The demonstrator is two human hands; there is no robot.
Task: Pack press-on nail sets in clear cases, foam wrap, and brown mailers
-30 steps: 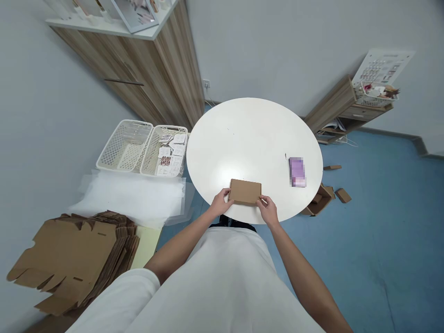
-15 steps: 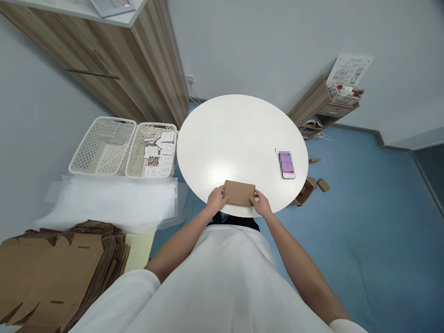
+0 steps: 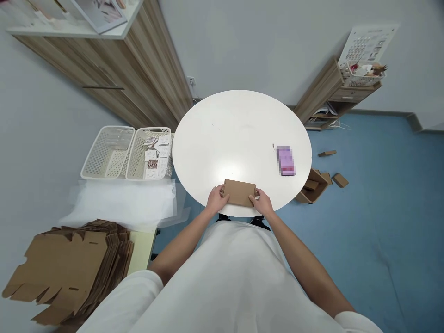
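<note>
Two hands on one closed cardboard box

Left hand (image 3: 216, 200) and right hand (image 3: 262, 202) grip opposite short ends of the brown box (image 3: 239, 192), thumbs on its top, at the near edge of the white oval table (image 3: 239, 125). Toward the table's right side lies a blurred purple thing (image 3: 286, 160). Flat cardboard (image 3: 69, 263) is stacked at left, near two white baskets (image 3: 130, 178).

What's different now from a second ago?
The cardboard box appears drawn slightly rightward and closer to the near edge of the table. The left hand and right hand moved with it; nothing was released or newly grasped. The purple item and flattened cardboard stack stayed put.
</note>
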